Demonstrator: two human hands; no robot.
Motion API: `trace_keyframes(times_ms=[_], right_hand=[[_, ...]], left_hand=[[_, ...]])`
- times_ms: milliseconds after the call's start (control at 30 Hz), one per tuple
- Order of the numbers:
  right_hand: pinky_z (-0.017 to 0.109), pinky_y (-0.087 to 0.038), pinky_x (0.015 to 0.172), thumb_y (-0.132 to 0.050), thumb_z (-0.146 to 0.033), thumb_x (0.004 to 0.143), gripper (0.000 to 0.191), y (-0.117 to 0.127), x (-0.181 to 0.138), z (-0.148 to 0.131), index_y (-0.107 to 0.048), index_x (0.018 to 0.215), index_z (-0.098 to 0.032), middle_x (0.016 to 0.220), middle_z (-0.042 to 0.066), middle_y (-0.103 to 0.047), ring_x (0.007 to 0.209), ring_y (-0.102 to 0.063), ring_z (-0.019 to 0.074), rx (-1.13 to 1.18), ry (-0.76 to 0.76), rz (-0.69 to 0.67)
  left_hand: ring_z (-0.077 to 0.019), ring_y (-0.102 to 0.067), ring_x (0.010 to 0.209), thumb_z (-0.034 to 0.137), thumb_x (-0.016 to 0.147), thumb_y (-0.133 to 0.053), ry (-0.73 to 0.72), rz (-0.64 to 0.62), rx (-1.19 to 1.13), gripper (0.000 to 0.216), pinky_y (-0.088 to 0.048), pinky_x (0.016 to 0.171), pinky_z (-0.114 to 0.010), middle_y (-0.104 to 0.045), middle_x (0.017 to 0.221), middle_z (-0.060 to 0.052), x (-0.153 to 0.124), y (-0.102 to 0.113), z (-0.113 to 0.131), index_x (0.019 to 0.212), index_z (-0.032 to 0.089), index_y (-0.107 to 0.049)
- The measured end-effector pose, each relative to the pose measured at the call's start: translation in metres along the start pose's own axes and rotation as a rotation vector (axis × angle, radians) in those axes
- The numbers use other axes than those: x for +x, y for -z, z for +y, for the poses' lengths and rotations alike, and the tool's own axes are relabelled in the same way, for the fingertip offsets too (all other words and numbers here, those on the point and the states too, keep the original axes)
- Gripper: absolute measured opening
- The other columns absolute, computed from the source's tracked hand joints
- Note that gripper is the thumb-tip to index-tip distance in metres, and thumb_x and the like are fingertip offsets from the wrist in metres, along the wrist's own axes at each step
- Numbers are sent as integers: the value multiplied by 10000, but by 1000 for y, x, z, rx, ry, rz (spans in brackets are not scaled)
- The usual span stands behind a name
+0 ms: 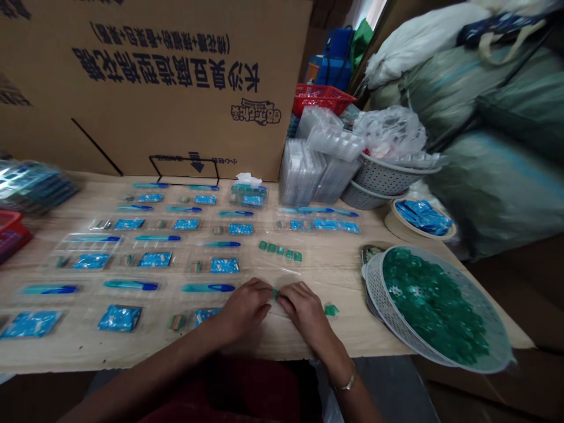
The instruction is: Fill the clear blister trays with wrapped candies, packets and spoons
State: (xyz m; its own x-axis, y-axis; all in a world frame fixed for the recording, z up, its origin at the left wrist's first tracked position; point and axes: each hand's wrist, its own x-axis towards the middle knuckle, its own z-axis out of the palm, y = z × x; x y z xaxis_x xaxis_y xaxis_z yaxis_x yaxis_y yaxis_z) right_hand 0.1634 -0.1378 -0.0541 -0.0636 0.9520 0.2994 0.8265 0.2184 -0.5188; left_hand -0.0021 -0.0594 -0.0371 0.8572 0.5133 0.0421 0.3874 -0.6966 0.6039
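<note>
My left hand (247, 308) and my right hand (307, 311) meet near the table's front edge, fingers pinched together. Between their fingertips a small green piece (275, 293) shows, mostly covered by the fingers. One more green translucent piece (331, 309) lies on the table just right of my right hand. Beyond my hands, several small green squares (281, 251) sit in a slanting row on a clear tray. To the right, a light grey perforated basket (374, 294) is heaped with loose green pieces (434, 305).
Rows of clear trays with blue pens (208, 288) and blue patterned packets (225, 265) cover the left and middle. A cardboard box (176, 129) walls off the back. Stacked clear plastic trays (299, 170), a grey basket (392, 175) and a bowl of blue packets (423, 217) stand back right.
</note>
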Motion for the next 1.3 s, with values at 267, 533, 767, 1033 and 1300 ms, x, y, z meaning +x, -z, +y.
trace_keyframes(times_ms=[267,533,767,1033,1300], right_hand=[[365,-502,789,-506,-227,888,186,31,-68,33,-624,1030,-205,966,87,-659,908,-613,216,-29,-219,363],[377,-509,807,-479,-197,860,259,39,-83,40,-624,1073,-218,1048,90,-656,971,-600,228,-69,-252,224],[260,-487,599,-599,-302,813,129,27,-52,2,-633,864,-188,724,25,-637,655,-597,163,424,-448,292],[230,-432,585,-695,-336,731,229,8,-38,-23,-565,629,-177,639,-14,-563,624,-530,130,886,-492,218],[245,-441,626,-659,-386,766,216,13,-40,-18,-648,730,-173,696,15,-615,665,-560,142,996,-533,67]], left_hand=[[-251,-489,1182,98,812,-520,-139,3,112,266,-400,1000,-411,-586,1236,-113,0,2,4,1055,166,-604],[-273,-498,1163,108,789,-560,-197,-140,152,248,-383,1005,-436,-604,1177,-131,11,1,24,1030,143,-607],[-184,-633,827,158,762,-588,85,20,-465,297,-505,728,-286,-697,950,-60,1,-10,42,1056,178,-629],[-173,-603,801,138,800,-532,37,55,-588,205,-445,731,-274,-687,850,-52,-3,-8,41,932,174,-685],[-116,-572,634,287,763,-626,238,-38,-1141,177,-440,610,-228,-638,718,-7,-3,-18,26,867,145,-632]])
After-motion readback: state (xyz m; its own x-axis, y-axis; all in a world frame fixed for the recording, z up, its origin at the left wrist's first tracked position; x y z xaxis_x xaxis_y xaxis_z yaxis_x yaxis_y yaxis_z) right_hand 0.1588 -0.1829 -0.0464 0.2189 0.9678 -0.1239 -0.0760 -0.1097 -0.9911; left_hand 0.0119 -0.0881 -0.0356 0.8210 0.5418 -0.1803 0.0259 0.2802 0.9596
